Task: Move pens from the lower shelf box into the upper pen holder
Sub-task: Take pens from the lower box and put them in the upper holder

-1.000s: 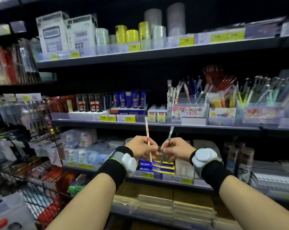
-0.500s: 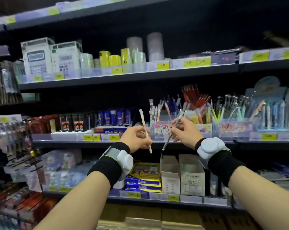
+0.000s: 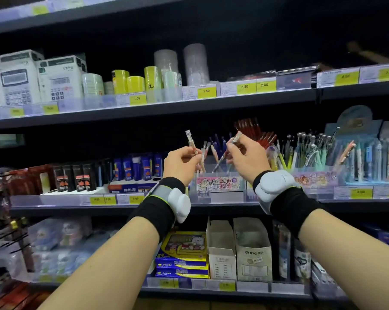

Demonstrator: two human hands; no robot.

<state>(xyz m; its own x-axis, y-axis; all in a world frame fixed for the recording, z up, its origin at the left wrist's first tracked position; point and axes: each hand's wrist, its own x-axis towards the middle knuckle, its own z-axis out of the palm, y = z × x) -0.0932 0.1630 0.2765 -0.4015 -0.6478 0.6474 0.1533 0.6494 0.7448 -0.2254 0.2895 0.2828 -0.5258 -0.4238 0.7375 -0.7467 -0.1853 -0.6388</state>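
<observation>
My left hand (image 3: 182, 164) is shut on a white patterned pen (image 3: 191, 139) whose cap end points up and whose tip sits just over the clear pen holder (image 3: 219, 183). My right hand (image 3: 247, 158) grips a second pen (image 3: 225, 153), slanted down to the left, its tip reaching into the same holder. That holder stands on the middle shelf, has a patterned pink label on its front, and holds a few pens. On the lower shelf, below my wrists, stand two open white cardboard boxes (image 3: 221, 249); what they contain is hidden.
More pen holders (image 3: 314, 175) packed with pens line the middle shelf to the right. Glue sticks and dark tubes (image 3: 131, 168) fill its left part. The top shelf carries calculator boxes (image 3: 35, 79) and tape rolls. Blue packs (image 3: 182, 256) lie beside the lower boxes.
Both hands have risen from the lower shelf up to the middle shelf, each carrying its pen. The pens' tips have come over the clear holder, and the view has tilted upward.
</observation>
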